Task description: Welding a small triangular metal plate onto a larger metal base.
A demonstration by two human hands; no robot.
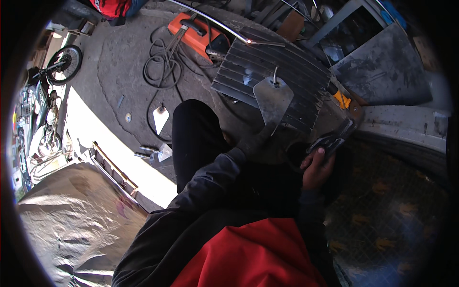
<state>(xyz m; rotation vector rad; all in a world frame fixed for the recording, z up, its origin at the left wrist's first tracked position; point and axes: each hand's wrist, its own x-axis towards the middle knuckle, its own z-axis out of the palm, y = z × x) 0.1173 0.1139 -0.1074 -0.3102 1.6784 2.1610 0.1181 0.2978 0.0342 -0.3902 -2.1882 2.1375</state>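
A pale, shield-shaped metal plate (272, 103) bearing a short upright rod (275, 75) lies over a dark slatted surface (236, 64). The shadowed left hand (254, 142) meets its lower edge, though whether the fingers pinch it cannot be told; the right hand (317, 168) is closed around a dark tool (330, 141). Beyond stands an orange machine (193, 37), with a similar plate (161, 120) on the floor, left of the knee.

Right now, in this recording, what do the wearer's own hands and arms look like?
The left sleeve is long, dark grey and creased. The right sleeve is also dark, though shadow hides its details. The right hand is bare, with no glove. The left hand is too deep in shadow to make out its details.
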